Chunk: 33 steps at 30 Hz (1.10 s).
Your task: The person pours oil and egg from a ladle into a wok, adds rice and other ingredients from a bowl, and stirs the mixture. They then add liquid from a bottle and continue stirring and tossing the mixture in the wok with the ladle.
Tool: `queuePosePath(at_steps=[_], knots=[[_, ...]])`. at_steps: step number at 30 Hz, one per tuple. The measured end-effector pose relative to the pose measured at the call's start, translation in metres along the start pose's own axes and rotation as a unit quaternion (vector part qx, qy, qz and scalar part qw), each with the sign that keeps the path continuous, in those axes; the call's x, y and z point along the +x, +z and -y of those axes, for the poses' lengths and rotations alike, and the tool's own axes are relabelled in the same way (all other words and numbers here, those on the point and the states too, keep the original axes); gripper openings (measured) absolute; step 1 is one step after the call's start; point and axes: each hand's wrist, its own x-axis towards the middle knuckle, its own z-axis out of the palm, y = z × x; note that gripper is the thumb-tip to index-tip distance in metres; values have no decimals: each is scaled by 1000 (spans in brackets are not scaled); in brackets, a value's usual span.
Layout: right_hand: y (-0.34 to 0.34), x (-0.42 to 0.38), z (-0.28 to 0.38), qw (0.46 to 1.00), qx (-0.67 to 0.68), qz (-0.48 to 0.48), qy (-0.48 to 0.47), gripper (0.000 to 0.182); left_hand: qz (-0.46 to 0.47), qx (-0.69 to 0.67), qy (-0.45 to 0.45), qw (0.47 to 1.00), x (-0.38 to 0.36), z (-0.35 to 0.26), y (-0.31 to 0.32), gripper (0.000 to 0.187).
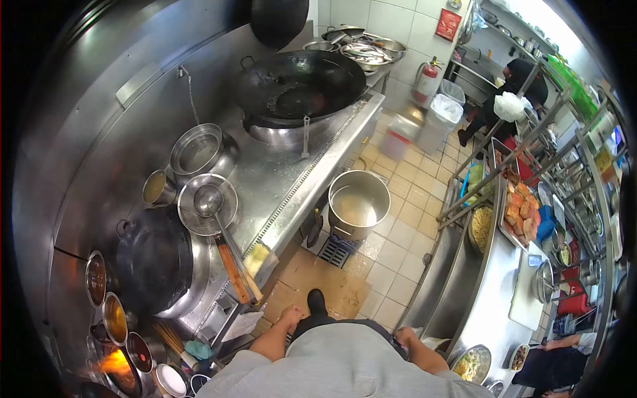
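Observation:
My left hand (290,316) hangs at my side near the stove edge, its fingers curled; whether anything is inside is too small to tell. On the other side my right hand (405,336) is low beside the steel counter, fingers hidden. Closest to the left hand are a folded yellowish cloth (259,260) and the wooden handles (233,272) of a strainer (226,203) and a ladle (208,199). A dark wok (154,262) sits on the near burner, and a larger wok (300,86) stands farther along the stove.
A big steel pot (359,204) stands on the tiled floor ahead. Flames (116,362) rise at the lower left among sauce bowls (115,318). The right counter (488,296) holds a tray of meat (522,211). One person (524,81) bends at the back; another's arm (563,342) shows at right.

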Motion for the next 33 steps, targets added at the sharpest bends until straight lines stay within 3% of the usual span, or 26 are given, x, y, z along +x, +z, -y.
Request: queuePosePath(at_steps=[2, 5, 8, 9, 11, 14, 17, 19, 20, 23, 24, 25, 26, 29, 30, 33], knots=[[18, 34, 13, 990, -75, -68, -98, 27, -31, 5, 13, 999, -5, 2, -14, 29], [-29, 47, 111, 979, -200, -8, -23, 28, -14, -168, -43, 985, -5, 34, -21, 23], [-76, 78, 184, 978, -196, 4, -77, 29, -44, -263, -115, 957, -30, 51, -37, 14], [-83, 99, 195, 975, -198, 24, -96, 29, -40, -271, -119, 954, -37, 55, -42, 12], [-80, 145, 198, 955, -204, -31, -213, 31, -34, -290, -130, 948, -50, 66, -49, 10], [-121, 121, 287, 995, -54, -5, -89, 35, -59, -280, -131, 949, -59, 89, -38, 16], [-123, 139, 314, 982, -109, 37, -147, 32, -57, -269, -80, 958, -60, 126, -11, 27], [-95, 190, 293, 970, -138, 82, -185, 29, -153, -178, -120, 965, -95, 94, -9, 35], [-81, 213, 280, 959, -159, 112, -208, 28, -216, -144, -58, 964, -133, 65, -22, 36], [-64, 249, 276, 966, -15, 255, -39, 18, -322, -262, -49, 909, -168, 43, -38, 36], [-66, 250, 283, 905, -238, 291, -200, 17, -374, -294, -39, 879, -182, 35, -48, 36], [-73, 243, 287, 776, -430, 302, -348, 15, -421, -316, -24, 850, -195, 26, -63, 36], [-78, 240, 290, 595, -583, 287, -473, 14, -452, -303, -47, 838, -219, 6, -87, 35], [-82, 243, 284, 523, -655, 313, -448, 25, -560, -242, -27, 792, -253, -1, -141, 36], [-84, 249, 286, 491, -675, 308, -457, 23, -596, -163, -39, 785, -261, 0, -160, 39], [-98, 250, 309, 580, -638, 249, -441, 24, -677, -42, -8, 735, -272, 13, -227, 45]])
